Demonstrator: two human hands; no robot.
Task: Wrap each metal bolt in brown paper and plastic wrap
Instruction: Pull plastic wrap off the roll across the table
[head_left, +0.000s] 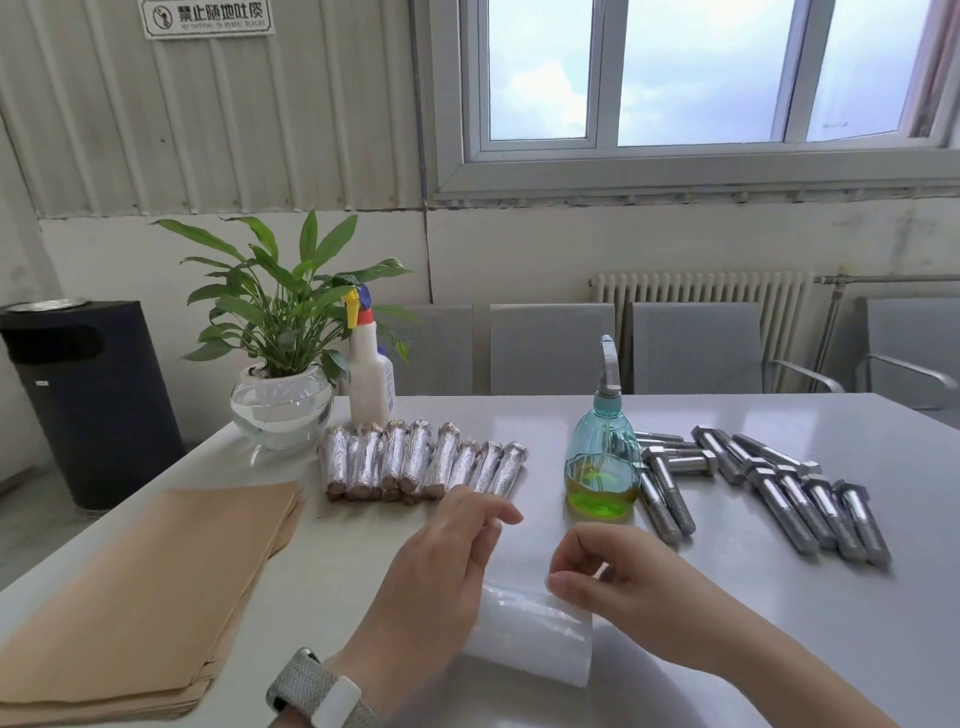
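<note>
Bright window (696, 73) above radiator (701, 296), grey chairs (550, 348).

The left hand (441, 561) hides part of the plastic wrap (535, 639).

Bare table (363, 540) between paper stack (140, 587) and bolts (810, 499); spray bottle (602, 462) blocks centre

Bright, even daylight from the window (696, 73) at twelve to one o'clock. Soft glare across the glossy white surface (649, 415), strongest toward three o'clock. Faint, diffuse shadows under the bolts (810, 493). Wide-angle bending of wall lines at nine and three o'clock. Slightly soft focus throughout, mild smearing at the bottom edge.
</note>
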